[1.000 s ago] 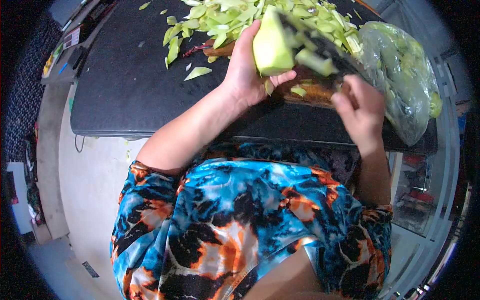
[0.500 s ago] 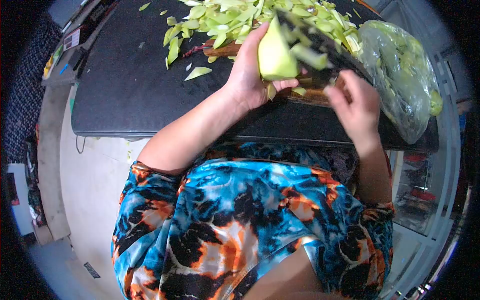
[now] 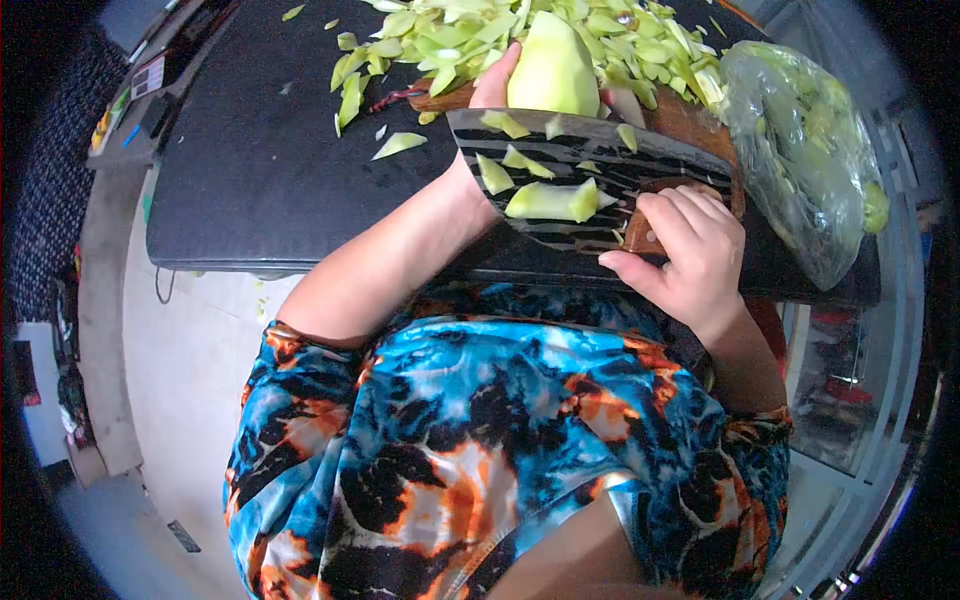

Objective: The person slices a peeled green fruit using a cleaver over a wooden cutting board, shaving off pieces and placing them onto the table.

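My left hand (image 3: 490,88) cups a peeled green mango (image 3: 553,70) upright above the wooden cutting board; the blade hides most of its palm and fingers. In my right hand (image 3: 694,245) is the wooden handle of a broad cleaver (image 3: 655,160), fingers wrapped round it. The blade lies flat-side up toward me, just nearer than the fruit, and several pale green slices (image 3: 545,200) cling to it. Behind the fruit a big heap of thin cut slices (image 3: 440,40) spreads over the board and table.
A clear plastic bag (image 3: 800,170) with green fruit inside stands at the table's right edge. The wooden board (image 3: 445,100) shows a handle with a red cord at its left. Loose slices (image 3: 400,145) lie on the black table (image 3: 260,170). A cluttered shelf (image 3: 150,100) is at the left.
The cleaver has swung from upright beside the mango to lying across in front of it, nearer me. My right hand has dropped lower; the mango has shifted slightly up.
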A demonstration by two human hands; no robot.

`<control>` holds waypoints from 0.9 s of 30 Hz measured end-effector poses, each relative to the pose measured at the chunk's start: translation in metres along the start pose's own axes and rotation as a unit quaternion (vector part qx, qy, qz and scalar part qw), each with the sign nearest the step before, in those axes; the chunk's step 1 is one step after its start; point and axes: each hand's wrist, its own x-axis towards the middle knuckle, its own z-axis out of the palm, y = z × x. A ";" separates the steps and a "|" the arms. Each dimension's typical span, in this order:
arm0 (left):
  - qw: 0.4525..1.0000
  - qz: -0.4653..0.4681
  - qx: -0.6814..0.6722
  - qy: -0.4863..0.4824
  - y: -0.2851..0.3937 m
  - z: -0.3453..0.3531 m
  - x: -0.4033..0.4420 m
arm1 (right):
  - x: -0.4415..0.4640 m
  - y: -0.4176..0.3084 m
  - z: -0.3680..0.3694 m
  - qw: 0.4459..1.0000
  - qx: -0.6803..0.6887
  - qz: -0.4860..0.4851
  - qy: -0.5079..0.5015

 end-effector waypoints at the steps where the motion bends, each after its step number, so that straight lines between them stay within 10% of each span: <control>1: 1.000 -0.012 -0.019 -0.002 0.000 0.003 -0.003 | 0.000 0.001 0.000 1.000 -0.003 0.000 0.004; 9: 0.988 0.053 0.073 0.129 -0.005 0.026 -0.014 | -0.001 0.008 -0.001 0.999 -0.014 0.028 0.029; 16: 0.993 0.034 0.095 0.056 -0.004 0.019 -0.012 | -0.007 0.056 -0.002 0.951 0.010 0.309 0.015; 20: 0.967 0.078 0.175 0.170 -0.005 0.032 -0.014 | -0.014 0.035 -0.007 0.978 0.033 0.205 0.033; 27: 0.998 0.027 0.055 0.027 -0.005 0.005 -0.004 | -0.001 0.007 -0.007 0.999 0.024 0.025 0.016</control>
